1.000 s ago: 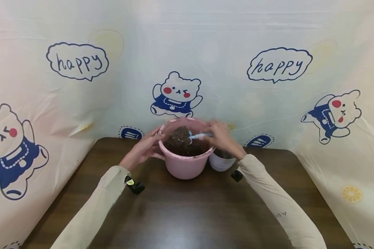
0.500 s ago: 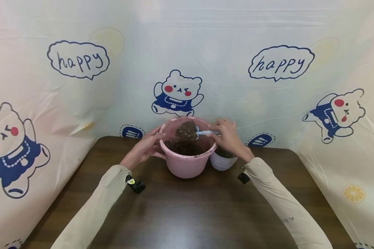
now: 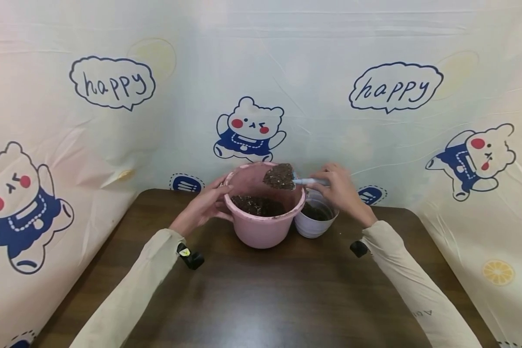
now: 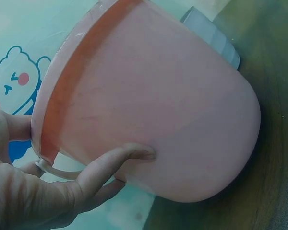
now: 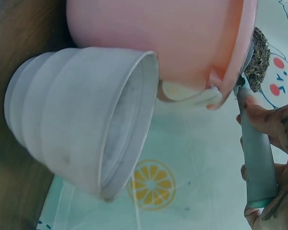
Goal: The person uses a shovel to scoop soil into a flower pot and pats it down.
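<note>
A pink bucket (image 3: 263,232) with dark soil (image 3: 256,206) in its bottom stands at the back of the table. My left hand (image 3: 204,203) grips its left side, thumb at the rim and fingers against the wall, as the left wrist view shows. My right hand (image 3: 339,191) holds a small trowel by its blue-grey handle (image 5: 259,148). Heaped soil (image 3: 280,177) covers the trowel's blade, which is raised over the right part of the bucket's mouth. Just right of the bucket, below my right hand, sits a white ribbed flowerpot (image 3: 315,226) with some soil inside.
The dark wooden table (image 3: 252,295) extends toward me in front of the bucket. A printed cloth (image 3: 313,63) with bears hangs behind and on both sides. The bucket's white handle (image 5: 197,98) hangs on its side near the flowerpot.
My right hand has lifted the soil-laden trowel up from inside the bucket and moved it to the right, uncovering more of the flowerpot. My left hand keeps its hold on the bucket.
</note>
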A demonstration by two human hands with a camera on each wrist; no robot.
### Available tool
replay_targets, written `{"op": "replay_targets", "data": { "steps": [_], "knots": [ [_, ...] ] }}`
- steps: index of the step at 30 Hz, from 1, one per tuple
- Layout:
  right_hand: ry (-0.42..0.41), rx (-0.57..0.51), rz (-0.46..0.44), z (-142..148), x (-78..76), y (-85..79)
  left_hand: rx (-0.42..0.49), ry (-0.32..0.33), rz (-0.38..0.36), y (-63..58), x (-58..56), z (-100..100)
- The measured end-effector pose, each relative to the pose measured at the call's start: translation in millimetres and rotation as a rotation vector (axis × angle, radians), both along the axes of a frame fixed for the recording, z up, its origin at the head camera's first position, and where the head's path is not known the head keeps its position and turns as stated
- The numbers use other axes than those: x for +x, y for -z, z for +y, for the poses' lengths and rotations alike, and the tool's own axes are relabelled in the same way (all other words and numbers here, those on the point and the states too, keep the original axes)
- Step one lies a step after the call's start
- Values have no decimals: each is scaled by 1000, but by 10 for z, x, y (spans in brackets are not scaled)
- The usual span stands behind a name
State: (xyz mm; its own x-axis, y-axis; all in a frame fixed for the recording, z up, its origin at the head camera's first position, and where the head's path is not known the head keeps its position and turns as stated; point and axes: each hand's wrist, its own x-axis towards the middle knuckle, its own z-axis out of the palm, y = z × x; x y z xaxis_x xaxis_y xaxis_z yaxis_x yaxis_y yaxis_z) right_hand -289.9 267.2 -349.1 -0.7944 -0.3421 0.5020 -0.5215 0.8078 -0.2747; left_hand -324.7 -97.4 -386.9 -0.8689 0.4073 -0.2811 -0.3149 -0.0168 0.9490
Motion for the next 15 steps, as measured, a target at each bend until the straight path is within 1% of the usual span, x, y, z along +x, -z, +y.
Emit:
{"op": "replay_targets", "data": {
  "steps": [5, 10, 15],
  "knots": [
    [8, -13, 12, 94, 74, 49, 3, -4, -2, -5, 6, -18],
    [10, -35, 56, 182, 123, 67, 7, -3, 0, -14, 15, -20],
    [47, -25, 77, 286, 171, 54, 1, -8, -9, -17, 13, -8]
  ]
}}
